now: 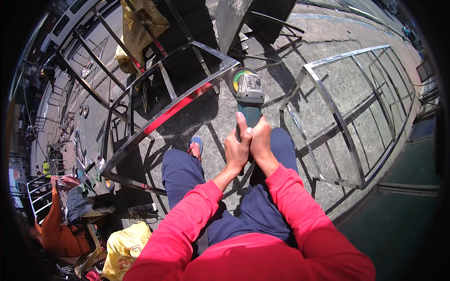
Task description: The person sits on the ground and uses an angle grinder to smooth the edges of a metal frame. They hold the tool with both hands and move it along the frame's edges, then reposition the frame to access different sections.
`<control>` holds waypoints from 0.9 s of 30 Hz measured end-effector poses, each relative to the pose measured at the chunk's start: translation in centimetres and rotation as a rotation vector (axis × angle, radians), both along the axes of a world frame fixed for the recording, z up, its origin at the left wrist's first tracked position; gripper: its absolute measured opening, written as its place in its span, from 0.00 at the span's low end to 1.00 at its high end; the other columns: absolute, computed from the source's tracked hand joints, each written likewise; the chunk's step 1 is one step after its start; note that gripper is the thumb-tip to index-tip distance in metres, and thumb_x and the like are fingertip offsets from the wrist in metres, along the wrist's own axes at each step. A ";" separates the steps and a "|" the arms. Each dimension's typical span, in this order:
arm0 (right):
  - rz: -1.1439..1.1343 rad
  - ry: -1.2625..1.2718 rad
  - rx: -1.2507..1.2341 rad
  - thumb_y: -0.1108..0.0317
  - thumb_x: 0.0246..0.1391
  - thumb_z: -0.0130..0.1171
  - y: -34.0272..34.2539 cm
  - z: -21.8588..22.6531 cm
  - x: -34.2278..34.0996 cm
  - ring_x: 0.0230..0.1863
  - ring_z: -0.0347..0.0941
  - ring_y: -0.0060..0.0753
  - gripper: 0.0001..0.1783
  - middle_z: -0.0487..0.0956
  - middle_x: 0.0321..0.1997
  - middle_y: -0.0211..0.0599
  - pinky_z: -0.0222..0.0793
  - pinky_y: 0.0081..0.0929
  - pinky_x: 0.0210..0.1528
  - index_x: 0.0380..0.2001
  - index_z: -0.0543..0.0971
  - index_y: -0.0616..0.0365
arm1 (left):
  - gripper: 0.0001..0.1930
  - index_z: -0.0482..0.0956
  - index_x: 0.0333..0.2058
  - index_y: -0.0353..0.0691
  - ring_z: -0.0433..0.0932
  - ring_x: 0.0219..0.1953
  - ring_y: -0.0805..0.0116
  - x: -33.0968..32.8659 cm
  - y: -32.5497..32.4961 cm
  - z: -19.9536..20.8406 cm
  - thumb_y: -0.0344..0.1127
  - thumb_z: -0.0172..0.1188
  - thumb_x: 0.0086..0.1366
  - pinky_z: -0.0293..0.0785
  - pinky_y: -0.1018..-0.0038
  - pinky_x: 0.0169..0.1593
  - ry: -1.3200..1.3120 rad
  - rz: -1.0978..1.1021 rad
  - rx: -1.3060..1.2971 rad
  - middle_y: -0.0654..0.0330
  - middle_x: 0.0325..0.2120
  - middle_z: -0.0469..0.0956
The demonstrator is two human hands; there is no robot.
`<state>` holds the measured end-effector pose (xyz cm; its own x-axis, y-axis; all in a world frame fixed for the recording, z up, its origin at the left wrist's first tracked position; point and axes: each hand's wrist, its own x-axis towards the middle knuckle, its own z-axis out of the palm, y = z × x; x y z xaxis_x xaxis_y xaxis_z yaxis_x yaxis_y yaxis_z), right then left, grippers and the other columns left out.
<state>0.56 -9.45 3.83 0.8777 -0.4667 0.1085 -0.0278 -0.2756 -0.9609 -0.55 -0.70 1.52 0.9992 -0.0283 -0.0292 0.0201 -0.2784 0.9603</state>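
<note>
Both my hands are closed around the teal body of an angle grinder, held out in front of my knees. My left hand wraps it from the left, thumb stretched along the body. On the other side my right hand grips it, its fingers partly hidden. The grinder's disc, ringed in green and yellow, is beside the upper right corner of a shiny metal frame; whether they touch, I cannot tell. Red light or colour shows along the frame's near bar.
Another welded metal frame stands on the concrete at the right. A person in an orange top is at the lower left, near a yellow sack. Dark panels and a tan sack lie beyond the near frame.
</note>
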 end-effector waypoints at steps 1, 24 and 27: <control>0.013 0.020 0.002 0.53 0.56 0.68 -0.1 0.0 0.0 0.21 0.76 0.30 0.23 0.80 0.20 0.42 0.72 0.32 0.26 0.29 0.78 0.65 | 0.41 0.78 0.38 0.23 0.83 0.36 0.42 0.0 0.0 0.0 0.69 0.54 0.60 0.75 0.56 0.41 0.016 -0.006 -0.017 0.36 0.28 0.81; 0.017 0.009 0.009 0.53 0.57 0.67 -0.2 0.2 -0.1 0.22 0.75 0.30 0.22 0.80 0.21 0.40 0.71 0.33 0.26 0.28 0.78 0.65 | 0.38 0.79 0.35 0.25 0.83 0.35 0.45 0.1 -0.2 -0.1 0.67 0.55 0.61 0.75 0.57 0.41 0.016 0.019 0.003 0.37 0.28 0.81; 0.007 0.015 0.002 0.53 0.57 0.67 -0.2 0.3 -0.1 0.22 0.75 0.30 0.22 0.80 0.21 0.41 0.71 0.33 0.26 0.28 0.78 0.65 | 0.38 0.78 0.35 0.25 0.83 0.35 0.45 0.1 -0.2 -0.2 0.67 0.55 0.61 0.74 0.57 0.41 0.010 0.015 0.002 0.37 0.28 0.81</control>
<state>0.46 -9.63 4.09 0.8824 -0.4609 0.0941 -0.0407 -0.2739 -0.9609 -0.45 -0.93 1.35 0.9991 -0.0133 -0.0390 0.0337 -0.2801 0.9594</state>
